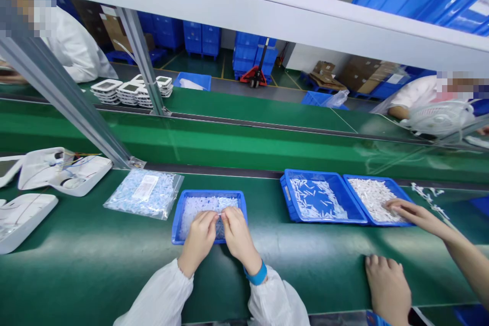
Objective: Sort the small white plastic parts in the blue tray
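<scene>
My left hand (201, 234) and my right hand (237, 229) meet fingertip to fingertip above a blue tray (177, 216). Both are closed in a pinch, and whatever lies between the fingertips is too small to name. Many small whitish and pale blue pieces (194, 205) fill the tray under my hands. To its left lies a clear plastic bag (153, 193) of pale blue and white pieces, with a white label on top.
At right, a co-worker's hand (407, 211) reaches into a blue tray of small white parts (369, 196). Beside it stands another blue tray (353, 206) with white strips. Opened white housings (72, 175) with wires lie at left. A metal post (87, 107) rises behind the bag.
</scene>
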`<state>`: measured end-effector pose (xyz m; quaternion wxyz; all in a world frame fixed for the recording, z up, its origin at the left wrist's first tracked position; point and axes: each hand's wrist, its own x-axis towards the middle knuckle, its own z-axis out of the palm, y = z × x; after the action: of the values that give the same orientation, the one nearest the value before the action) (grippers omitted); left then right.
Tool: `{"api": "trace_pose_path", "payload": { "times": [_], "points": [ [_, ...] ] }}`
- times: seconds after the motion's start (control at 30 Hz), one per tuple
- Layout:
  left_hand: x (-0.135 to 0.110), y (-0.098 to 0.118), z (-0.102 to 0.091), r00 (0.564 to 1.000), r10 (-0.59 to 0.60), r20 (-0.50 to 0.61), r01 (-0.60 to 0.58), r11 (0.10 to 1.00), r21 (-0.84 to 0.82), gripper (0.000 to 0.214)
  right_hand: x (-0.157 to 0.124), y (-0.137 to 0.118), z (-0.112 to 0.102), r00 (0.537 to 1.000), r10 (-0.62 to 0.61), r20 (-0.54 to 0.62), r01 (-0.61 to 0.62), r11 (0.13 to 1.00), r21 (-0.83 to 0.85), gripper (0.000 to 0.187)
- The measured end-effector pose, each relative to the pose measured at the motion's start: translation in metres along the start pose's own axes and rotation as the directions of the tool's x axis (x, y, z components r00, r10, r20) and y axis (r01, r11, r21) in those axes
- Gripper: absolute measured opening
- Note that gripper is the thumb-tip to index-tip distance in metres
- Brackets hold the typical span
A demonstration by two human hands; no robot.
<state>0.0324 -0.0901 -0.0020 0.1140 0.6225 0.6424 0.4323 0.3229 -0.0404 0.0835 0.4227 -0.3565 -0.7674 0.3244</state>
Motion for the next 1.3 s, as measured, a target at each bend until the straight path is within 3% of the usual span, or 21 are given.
{"api": "trace_pose_path", "payload": {
  "times": [0.1,0.17,0.4,0.53,0.6,0.63,0.67,0.73,0.83,0.9,0.97,1.1,1.3],
  "points": [
    [-0.002,-0.002,0.001,1.0,0.001,0.009,-0.002,1.0,0.027,0.024,-0.021,0.025,-0.076,0.985,-0.074,-0.154,0.065,0.996,-0.058,0.031],
    [-0.004,-0.003,0.002,1.0,0.007,0.026,-0.008,0.999,0.035,0.024,-0.027,0.036,-0.095,0.99,-0.045,-0.135,0.036,0.997,-0.066,0.03],
    [-0.004,-0.002,0.0,0.997,0.058,0.044,-0.06,0.998,0.031,0.025,-0.032,0.046,-0.078,0.999,0.027,-0.039,-0.028,0.999,-0.029,0.034],
    [-0.003,0.0,0.0,0.994,0.098,0.051,-0.103,0.991,0.086,0.026,-0.036,0.05,-0.089,0.979,-0.063,-0.192,0.052,0.997,-0.061,0.038],
    [-0.004,0.0,0.0,0.991,0.109,0.072,-0.117,0.986,0.119,0.026,-0.025,0.037,-0.071,0.97,-0.113,-0.217,0.097,0.992,-0.084,0.038],
    [-0.004,0.0,0.0,0.99,0.114,0.087,-0.125,0.983,0.133,0.026,-0.015,0.027,-0.05,0.974,-0.128,-0.185,0.113,0.99,-0.087,0.038],
    [-0.004,-0.001,0.0,0.987,0.12,0.105,-0.135,0.98,0.145,0.027,-0.004,0.016,-0.022,0.992,-0.104,-0.065,0.099,0.992,-0.075,0.037],
    [-0.002,-0.002,-0.002,0.978,0.135,0.156,-0.161,0.972,0.171,0.028,0.019,-0.003,0.048,0.986,-0.029,0.167,0.043,0.996,-0.081,0.032],
    [0.001,-0.004,-0.008,0.953,0.149,0.262,-0.205,0.958,0.2,0.029,0.042,-0.008,0.144,0.96,0.002,0.281,0.025,0.996,-0.091,0.027],
    [0.004,-0.004,-0.013,0.935,0.152,0.321,-0.217,0.96,0.179,0.029,0.044,0.001,0.177,0.934,0.076,0.349,-0.028,0.99,-0.141,0.027],
    [0.006,-0.004,-0.016,0.931,0.139,0.339,-0.192,0.973,0.131,0.028,0.04,0.011,0.185,0.924,0.129,0.361,-0.078,0.985,-0.152,0.026],
    [0.005,-0.003,-0.017,0.949,0.078,0.304,-0.099,0.994,0.055,0.026,0.034,0.014,0.173,0.946,0.132,0.296,-0.108,0.989,-0.098,0.028],
    [0.005,-0.006,-0.019,0.987,0.056,0.148,-0.05,0.998,-0.041,0.028,0.038,-0.002,0.168,0.973,0.069,0.221,-0.055,0.996,-0.069,0.03]
  ]
}}
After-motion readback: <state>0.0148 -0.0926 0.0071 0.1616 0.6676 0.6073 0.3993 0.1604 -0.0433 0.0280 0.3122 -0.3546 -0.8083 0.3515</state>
